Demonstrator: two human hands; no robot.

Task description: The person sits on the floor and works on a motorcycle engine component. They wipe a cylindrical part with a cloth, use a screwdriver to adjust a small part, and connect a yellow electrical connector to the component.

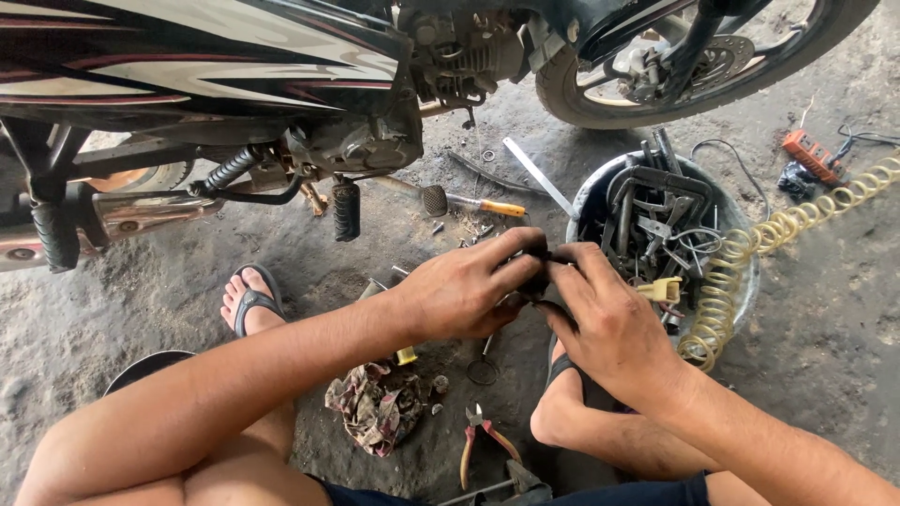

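Note:
My left hand (pixel 464 290) and my right hand (pixel 609 319) meet in the middle of the view. Both are closed on a small black part (pixel 539 267) held between the fingertips. Most of the part is hidden by my fingers, so its shape is unclear. I squat on a dirt floor beside a motorcycle (pixel 234 66). Its engine (pixel 450 56) and footpeg (pixel 346 208) are just beyond my hands.
A round metal basin (pixel 595 192) of dark tools sits right of my hands, with a yellow coiled hose (pixel 750 258) draped over it. Pliers (pixel 478 436), a rag (pixel 375 403), a yellow-handled hammer (pixel 469 201) and small parts lie on the ground. My sandalled feet (pixel 248 300) rest nearby.

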